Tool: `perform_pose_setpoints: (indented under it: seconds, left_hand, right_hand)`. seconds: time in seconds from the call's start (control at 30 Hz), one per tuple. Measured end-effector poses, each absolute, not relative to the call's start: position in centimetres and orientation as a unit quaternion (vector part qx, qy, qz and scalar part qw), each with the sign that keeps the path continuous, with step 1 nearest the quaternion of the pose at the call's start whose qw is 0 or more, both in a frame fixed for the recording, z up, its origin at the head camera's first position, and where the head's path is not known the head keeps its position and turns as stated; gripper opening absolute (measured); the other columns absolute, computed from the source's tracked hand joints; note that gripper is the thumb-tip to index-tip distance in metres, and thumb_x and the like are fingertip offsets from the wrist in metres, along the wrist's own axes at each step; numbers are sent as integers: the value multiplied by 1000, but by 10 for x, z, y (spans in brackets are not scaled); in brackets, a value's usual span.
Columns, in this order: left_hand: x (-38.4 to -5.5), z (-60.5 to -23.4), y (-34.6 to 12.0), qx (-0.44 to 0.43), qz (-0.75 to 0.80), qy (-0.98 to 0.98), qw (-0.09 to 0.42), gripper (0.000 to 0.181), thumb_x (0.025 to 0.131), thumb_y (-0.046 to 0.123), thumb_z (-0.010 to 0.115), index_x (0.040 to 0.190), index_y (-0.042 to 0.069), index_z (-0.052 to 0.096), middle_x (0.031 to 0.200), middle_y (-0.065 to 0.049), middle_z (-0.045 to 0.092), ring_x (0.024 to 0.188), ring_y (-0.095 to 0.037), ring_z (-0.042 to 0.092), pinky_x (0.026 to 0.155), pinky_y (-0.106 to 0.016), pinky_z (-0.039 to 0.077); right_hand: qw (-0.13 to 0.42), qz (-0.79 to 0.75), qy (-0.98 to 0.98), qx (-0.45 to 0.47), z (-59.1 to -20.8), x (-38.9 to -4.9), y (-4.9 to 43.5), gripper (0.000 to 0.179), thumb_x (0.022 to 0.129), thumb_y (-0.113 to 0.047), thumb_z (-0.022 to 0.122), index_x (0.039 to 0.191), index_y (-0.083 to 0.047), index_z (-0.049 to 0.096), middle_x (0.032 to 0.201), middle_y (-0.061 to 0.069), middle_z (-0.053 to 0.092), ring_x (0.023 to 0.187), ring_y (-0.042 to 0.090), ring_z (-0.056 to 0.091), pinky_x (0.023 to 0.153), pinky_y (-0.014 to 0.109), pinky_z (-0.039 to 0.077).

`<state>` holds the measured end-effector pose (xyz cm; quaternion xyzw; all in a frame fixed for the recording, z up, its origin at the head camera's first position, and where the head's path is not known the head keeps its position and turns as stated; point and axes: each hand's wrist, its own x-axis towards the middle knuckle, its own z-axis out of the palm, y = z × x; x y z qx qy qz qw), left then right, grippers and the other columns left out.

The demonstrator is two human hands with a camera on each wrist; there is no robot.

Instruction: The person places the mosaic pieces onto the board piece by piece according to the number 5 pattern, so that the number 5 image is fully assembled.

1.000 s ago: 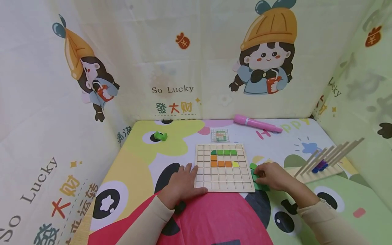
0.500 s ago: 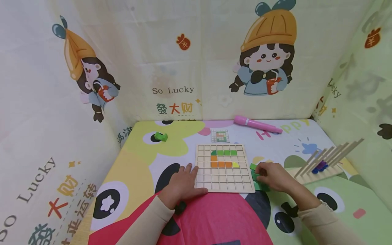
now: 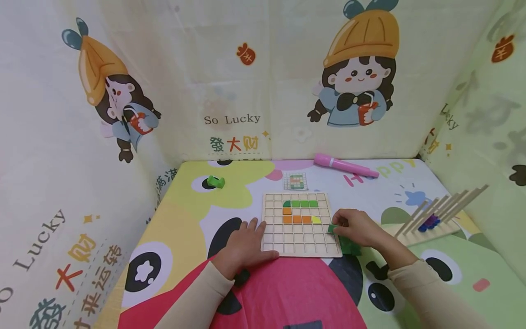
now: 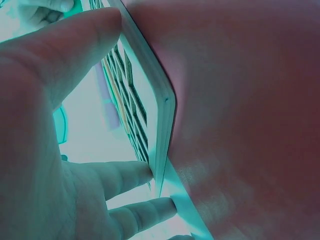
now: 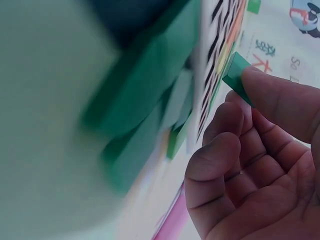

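A wooden grid board (image 3: 301, 249) lies on the mat with several green, orange and yellow tiles set in its upper cells. My left hand (image 3: 243, 246) rests flat against the board's left edge (image 4: 162, 110), fingers straight. My right hand (image 3: 354, 227) hovers over the board's right edge and pinches a small green tile (image 3: 331, 228), also seen at my fingertips in the right wrist view (image 5: 236, 77). A pile of green tiles (image 3: 350, 246) lies just right of the board, under that hand.
A small pattern card (image 3: 295, 181) lies behind the board. A pink marker (image 3: 344, 166) sits at the back, a green block (image 3: 215, 182) at the back left, a wooden rack with blue pieces (image 3: 436, 218) at the right. Fabric walls enclose the mat.
My right hand has lifted from the green pile and moved left over the board's right edge with a green tile pinched in it. The left hand stayed put.
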<state>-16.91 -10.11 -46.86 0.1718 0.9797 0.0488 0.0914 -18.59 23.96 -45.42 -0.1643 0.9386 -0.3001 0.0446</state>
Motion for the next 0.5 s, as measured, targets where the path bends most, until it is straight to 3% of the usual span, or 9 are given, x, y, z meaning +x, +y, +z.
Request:
perform_pose_setpoints:
  seconds: [0.5]
  left_hand:
    - [-170,-468,-102,174,51,979,92,101,81,71,71,158,12,43,160,-15,42,143,-39,42,100,-51,55]
  right_hand:
    - [85,-285,935,-195,-454,-211,202,9,92,-9,75,96,-13,67,88,-3,66,81,13,57,74,34,49]
